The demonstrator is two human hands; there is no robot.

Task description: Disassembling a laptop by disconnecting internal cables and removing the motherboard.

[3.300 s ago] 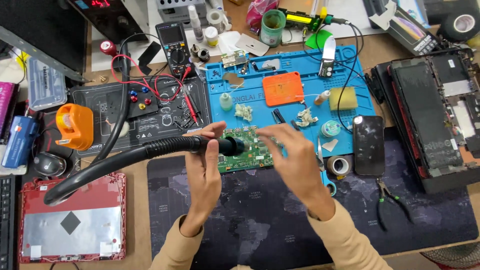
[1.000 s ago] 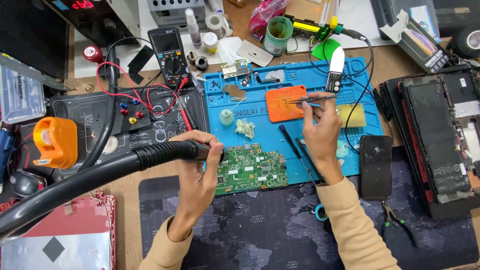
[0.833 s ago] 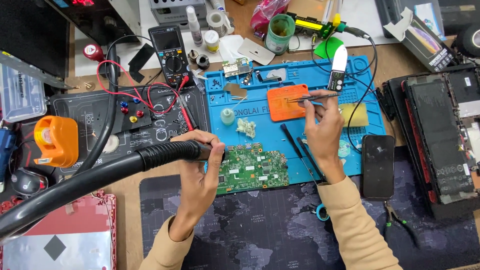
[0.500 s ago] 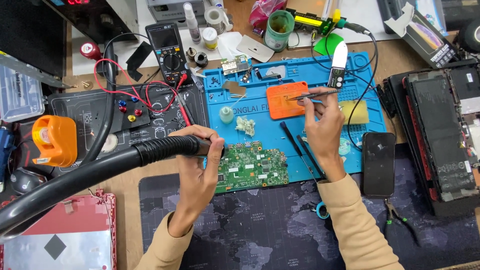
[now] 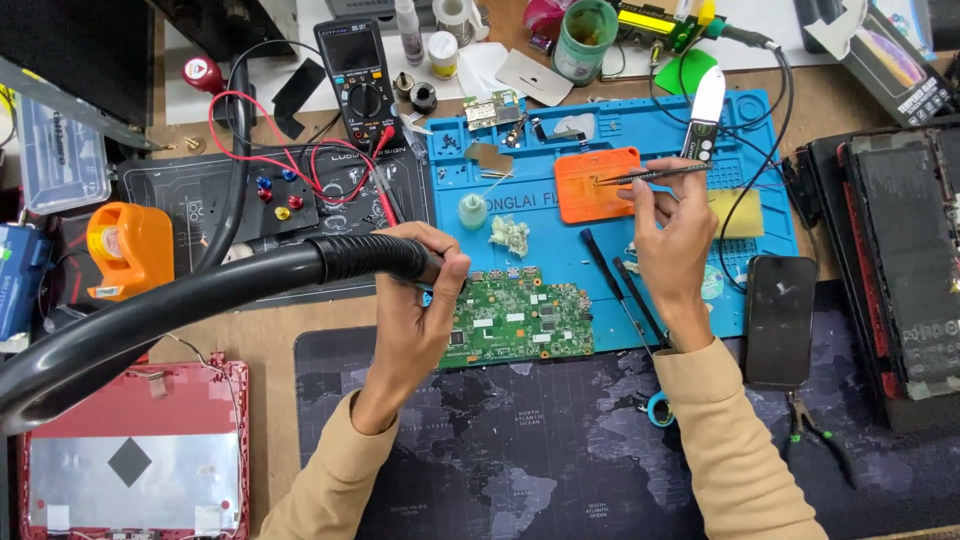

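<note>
Hose (image 5: pixel 200 300), black and ribbed, gripped near its nozzle by left hand (image 5: pixel 420 310), nozzle end just at the left edge of green circuit board (image 5: pixel 515 315) (board lies on blue mat (image 5: pixel 560 250)). Right hand (image 5: pixel 675 235) pinches tweezers (image 5: pixel 650 175), tips over orange pad (image 5: pixel 597 185).

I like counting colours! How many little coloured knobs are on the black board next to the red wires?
4. Two blue knobs sit above a yellow knob and a red knob, all on the black board left of the multimeter. The red wires may hide more.
</note>
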